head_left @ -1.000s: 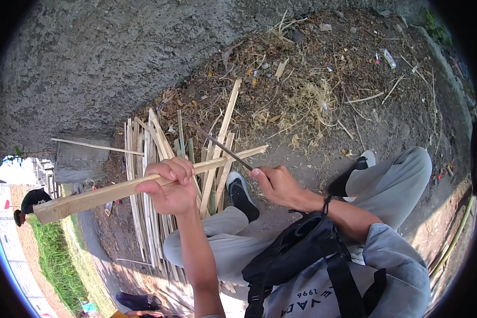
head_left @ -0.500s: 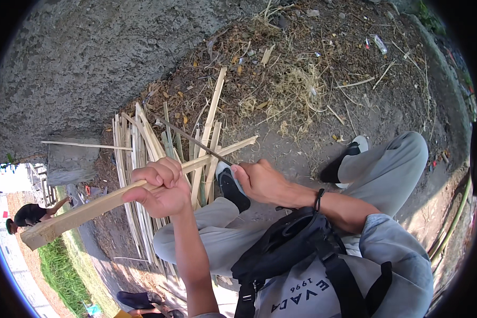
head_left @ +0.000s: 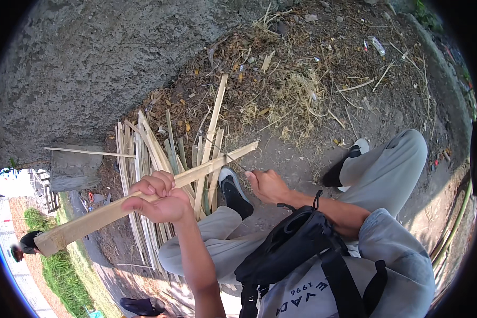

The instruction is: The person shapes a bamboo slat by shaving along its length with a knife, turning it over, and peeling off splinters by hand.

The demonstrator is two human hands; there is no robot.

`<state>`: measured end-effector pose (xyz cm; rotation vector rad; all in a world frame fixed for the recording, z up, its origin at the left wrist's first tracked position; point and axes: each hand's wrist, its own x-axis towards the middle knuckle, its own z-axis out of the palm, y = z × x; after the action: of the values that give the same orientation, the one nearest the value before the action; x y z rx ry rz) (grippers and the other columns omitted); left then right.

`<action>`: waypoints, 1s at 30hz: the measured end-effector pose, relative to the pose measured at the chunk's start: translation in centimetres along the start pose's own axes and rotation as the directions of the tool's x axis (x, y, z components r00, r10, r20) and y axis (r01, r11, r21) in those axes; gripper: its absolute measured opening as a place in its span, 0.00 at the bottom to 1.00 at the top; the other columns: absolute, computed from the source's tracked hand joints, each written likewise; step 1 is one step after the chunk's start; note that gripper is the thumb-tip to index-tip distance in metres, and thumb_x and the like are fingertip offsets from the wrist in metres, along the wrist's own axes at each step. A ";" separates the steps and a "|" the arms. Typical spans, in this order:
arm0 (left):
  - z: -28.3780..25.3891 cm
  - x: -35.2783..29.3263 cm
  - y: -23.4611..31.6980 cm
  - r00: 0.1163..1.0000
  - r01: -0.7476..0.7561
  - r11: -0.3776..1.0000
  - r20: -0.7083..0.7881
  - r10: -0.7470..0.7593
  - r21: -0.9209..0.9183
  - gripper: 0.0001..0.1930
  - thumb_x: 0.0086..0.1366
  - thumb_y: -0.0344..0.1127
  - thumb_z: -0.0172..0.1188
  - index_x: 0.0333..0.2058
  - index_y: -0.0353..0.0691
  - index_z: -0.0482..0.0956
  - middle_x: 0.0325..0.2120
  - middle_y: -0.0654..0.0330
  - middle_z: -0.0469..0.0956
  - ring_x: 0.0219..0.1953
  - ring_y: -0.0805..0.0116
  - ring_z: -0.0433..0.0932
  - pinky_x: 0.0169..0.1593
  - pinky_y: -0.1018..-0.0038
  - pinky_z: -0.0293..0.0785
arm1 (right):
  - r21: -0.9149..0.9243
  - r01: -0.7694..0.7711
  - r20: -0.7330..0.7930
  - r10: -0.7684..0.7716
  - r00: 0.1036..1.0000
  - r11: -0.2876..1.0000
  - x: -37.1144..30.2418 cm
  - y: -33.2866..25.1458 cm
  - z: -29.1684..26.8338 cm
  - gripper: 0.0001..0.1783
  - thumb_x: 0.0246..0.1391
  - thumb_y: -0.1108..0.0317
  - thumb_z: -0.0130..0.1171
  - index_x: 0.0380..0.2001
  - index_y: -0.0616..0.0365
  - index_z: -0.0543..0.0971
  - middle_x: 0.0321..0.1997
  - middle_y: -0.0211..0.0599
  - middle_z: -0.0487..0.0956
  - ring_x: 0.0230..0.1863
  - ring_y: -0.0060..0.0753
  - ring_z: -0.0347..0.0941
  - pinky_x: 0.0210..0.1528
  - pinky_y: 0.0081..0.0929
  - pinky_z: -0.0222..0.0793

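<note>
Wooden strip, one, pale: is slanting above the ground, its thicker end pointing left. Left hand: is gripping the strip near mid-length. Right hand: is grasping a thin dark blade, which is crossing the strip's narrower end. Loose strips, pile: are lying beneath, near the ground's edge along the wall. Dry shavings: are lying beyond.
</note>
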<state>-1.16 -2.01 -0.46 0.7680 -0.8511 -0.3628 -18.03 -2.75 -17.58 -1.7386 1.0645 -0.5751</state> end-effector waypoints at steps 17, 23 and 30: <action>1.1 0.6 0.2 0.990 -0.064 0.991 -0.117 0.078 0.122 0.27 0.70 0.62 0.37 0.22 0.46 0.61 0.11 0.69 0.51 0.14 0.78 0.47 0.19 0.80 0.42 | -0.162 -0.066 0.039 0.073 0.997 0.985 -0.9 1.8 0.6 0.24 0.65 0.54 0.42 0.32 0.64 0.76 0.21 0.58 0.77 0.25 0.66 0.74 0.33 0.54 0.71; 0.6 0.8 0.5 0.991 -0.033 0.996 -0.128 0.043 0.080 0.27 0.70 0.62 0.39 0.21 0.46 0.61 0.11 0.70 0.50 0.14 0.78 0.46 0.19 0.80 0.42 | -0.094 0.161 0.008 -0.161 0.987 0.983 -1.8 -0.1 0.1 0.26 0.65 0.52 0.39 0.31 0.65 0.76 0.20 0.59 0.77 0.25 0.66 0.75 0.30 0.56 0.72; 0.2 1.0 0.5 0.971 -0.033 0.989 -0.228 0.066 0.145 0.27 0.68 0.62 0.42 0.21 0.46 0.60 0.12 0.70 0.50 0.14 0.78 0.48 0.19 0.80 0.43 | -0.140 -0.085 0.082 0.097 0.992 0.986 -1.7 1.7 0.5 0.25 0.65 0.53 0.38 0.31 0.65 0.75 0.21 0.61 0.76 0.27 0.66 0.75 0.32 0.55 0.72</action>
<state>-0.70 -2.33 0.55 0.8987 -0.6783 -0.1650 -19.14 -1.28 -19.15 -1.8057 1.1365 -0.3719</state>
